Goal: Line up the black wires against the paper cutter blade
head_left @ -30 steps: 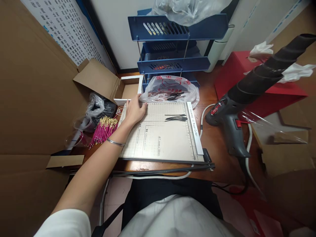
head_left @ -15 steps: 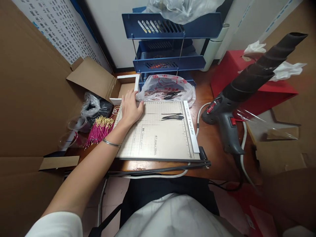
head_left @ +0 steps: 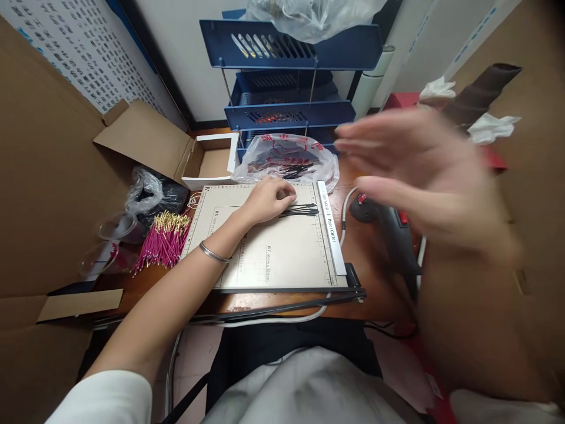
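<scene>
My left hand (head_left: 270,200) rests on the paper cutter (head_left: 300,253), its fingers loosely curled with a gap between thumb and forefinger. A small bundle of thin black strips (head_left: 304,209) lies flat on the board beside the fingertips; the strips' left ends are partly covered by this hand. My right hand (head_left: 424,171), blurred by motion, is raised at the right with thumb and fingers apart and nothing in it. Behind it, the grey heat gun (head_left: 392,235) is partly hidden. More black strips (head_left: 298,171) lie in a clear plastic bag (head_left: 247,168) behind the cutter.
Magenta pins with gold tips (head_left: 165,238) lie in a heap left of the cutter, near plastic cups (head_left: 121,227). An open cardboard box (head_left: 150,141) stands behind. Blue stacked trays (head_left: 291,112) are at the back. The cutter's lever arm (head_left: 282,306) runs along the front.
My left hand has moved right across the board, from its far left part to the black strips. My right hand has come into view at the right. The view has shifted slightly.
</scene>
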### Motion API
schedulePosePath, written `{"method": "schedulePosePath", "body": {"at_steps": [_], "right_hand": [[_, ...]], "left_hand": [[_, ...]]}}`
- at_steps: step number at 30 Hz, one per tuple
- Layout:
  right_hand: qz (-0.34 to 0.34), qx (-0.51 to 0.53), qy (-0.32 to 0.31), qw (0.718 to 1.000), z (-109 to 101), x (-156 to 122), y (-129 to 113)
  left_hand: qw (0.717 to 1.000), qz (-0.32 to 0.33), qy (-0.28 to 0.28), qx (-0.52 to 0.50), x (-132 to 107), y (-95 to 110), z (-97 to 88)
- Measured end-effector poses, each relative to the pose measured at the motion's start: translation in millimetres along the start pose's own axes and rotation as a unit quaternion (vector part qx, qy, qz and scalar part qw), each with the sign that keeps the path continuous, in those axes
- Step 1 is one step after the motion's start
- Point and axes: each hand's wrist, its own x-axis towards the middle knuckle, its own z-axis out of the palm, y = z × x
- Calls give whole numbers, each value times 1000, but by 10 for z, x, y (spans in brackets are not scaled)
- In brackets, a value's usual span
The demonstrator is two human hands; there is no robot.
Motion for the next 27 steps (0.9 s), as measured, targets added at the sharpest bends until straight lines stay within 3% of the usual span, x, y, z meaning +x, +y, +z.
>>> {"method": "schedulePosePath", "body": {"at_steps": [2, 6, 9, 18, 27], "right_hand": [[-17, 58, -33, 998, 175, 76, 251], [51, -17, -16, 998, 565, 195, 823], [69, -45, -10, 997, 701, 171, 1042], [90, -50, -17, 995, 832, 0, 1201], [96, -44, -9, 994, 873, -26, 1163]], "left_hand": [[1000, -6, -9, -4, 60, -2, 15], [999, -16, -38, -31, 143, -5, 20], [997, -17, -54, -56, 150, -5, 16], [995, -24, -35, -93, 33, 46, 60], [997, -37, -14, -67, 10, 88, 120]]}}
